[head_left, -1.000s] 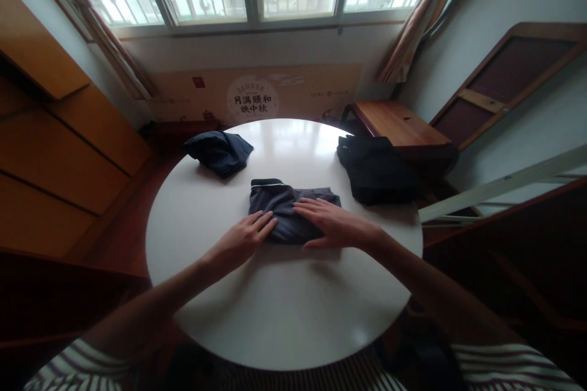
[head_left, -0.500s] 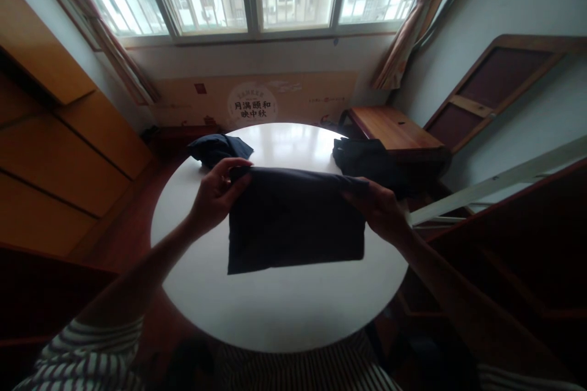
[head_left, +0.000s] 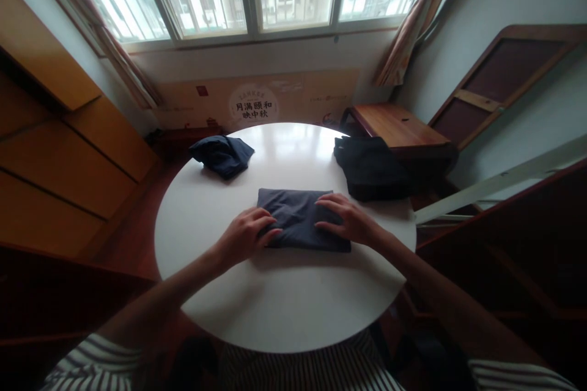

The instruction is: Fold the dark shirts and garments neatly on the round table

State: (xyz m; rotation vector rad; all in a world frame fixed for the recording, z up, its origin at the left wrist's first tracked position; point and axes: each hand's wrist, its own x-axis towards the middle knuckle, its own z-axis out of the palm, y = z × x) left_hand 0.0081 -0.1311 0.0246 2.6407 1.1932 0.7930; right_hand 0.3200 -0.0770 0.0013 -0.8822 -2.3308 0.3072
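A dark grey-blue folded garment (head_left: 296, 220) lies flat on the white round table (head_left: 284, 305), with slight wrinkles on top. My left hand (head_left: 247, 232) rests on its left side, fingers spread loosely over the cloth. On the right part of the same cloth lies my right hand (head_left: 346, 218), its fingers apart and pointing left. Neither hand grips the fabric. The exact kind of garment cannot be made out.
At the table's far left sits a crumpled navy cloth (head_left: 222, 154). A black folded garment pile (head_left: 371, 168) lies at the far right edge. Behind it stands a wooden desk (head_left: 398, 124). Wooden cabinets (head_left: 64, 165) line the left wall, and a barred window is ahead.
The folded garment has gone from being held up between both hands to lying on the table. Both hands have let go of its upper corners and now rest on top.
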